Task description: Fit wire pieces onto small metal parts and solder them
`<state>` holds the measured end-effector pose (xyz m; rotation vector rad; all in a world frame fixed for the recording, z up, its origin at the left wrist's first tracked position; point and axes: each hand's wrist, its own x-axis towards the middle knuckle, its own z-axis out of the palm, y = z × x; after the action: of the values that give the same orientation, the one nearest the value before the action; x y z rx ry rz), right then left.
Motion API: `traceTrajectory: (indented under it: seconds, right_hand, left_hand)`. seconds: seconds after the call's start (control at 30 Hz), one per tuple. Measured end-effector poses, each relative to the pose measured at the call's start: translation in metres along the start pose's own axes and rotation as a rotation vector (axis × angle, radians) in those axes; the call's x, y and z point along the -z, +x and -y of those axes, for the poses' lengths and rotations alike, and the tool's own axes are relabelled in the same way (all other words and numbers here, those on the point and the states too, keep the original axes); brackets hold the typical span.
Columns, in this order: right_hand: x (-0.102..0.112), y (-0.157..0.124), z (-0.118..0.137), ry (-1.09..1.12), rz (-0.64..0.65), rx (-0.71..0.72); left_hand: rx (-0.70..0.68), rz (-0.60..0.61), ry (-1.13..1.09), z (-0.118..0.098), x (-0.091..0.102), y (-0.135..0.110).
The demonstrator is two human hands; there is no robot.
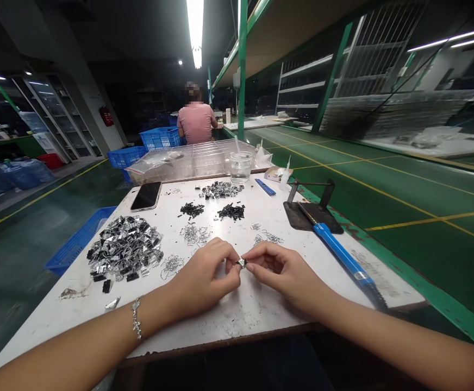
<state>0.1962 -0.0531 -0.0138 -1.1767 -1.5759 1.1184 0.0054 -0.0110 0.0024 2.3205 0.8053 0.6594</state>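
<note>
**Small metal clip pinched between both hands at the table's near edge**

Far left, on the floor beside the white worktable [229,320]: a blue plastic crate [76,244]. On the tabletop's left part, a large heap of shiny silver-and-black clips [125,248], with a dark smartphone [146,196] lying flat behind it. Toward the middle, smaller piles of black parts [231,211] and thin wire springs [194,234], well apart from the heap. Left hand [204,282], bracelet [136,319] on the wrist, fingertips closed narrowly on a small metal clip [241,263]. Right hand [281,271] meeting it from the other side, thumb and forefinger pinched on the same piece; exact shape of the piece too small to tell, possibly a clip with a spring. Behind, a clear plastic cup [241,165] and a transparent tray [188,161]. Right of the hands, a blue-handled tool [343,255] lying diagonally, its upper end on a dark metal stand [312,214]. Far back, a person in a pink shirt [197,122], seated, facing away.
</note>
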Motion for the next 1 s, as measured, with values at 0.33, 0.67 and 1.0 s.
traceTrajectory:
  seconds: [0.33,0.67,1.0]
  right_hand:
    - [-0.0017,-0.0031,0.0012,-0.121,-0.016,0.103]
    - [-0.0013,-0.0020,0.0000,-0.081,0.000,0.123]
    - [-0.0026,-0.0036,0.0039,-0.190,-0.004,0.059]
  left_hand:
    - [-0.031,0.005,0.001,-0.0016,-0.0012,-0.0013]
    - [-0.028,0.004,-0.019,-0.0037,-0.0014,-0.0022]
    - [-0.060,0.002,-0.006,-0.0020,-0.0041,-0.0050]
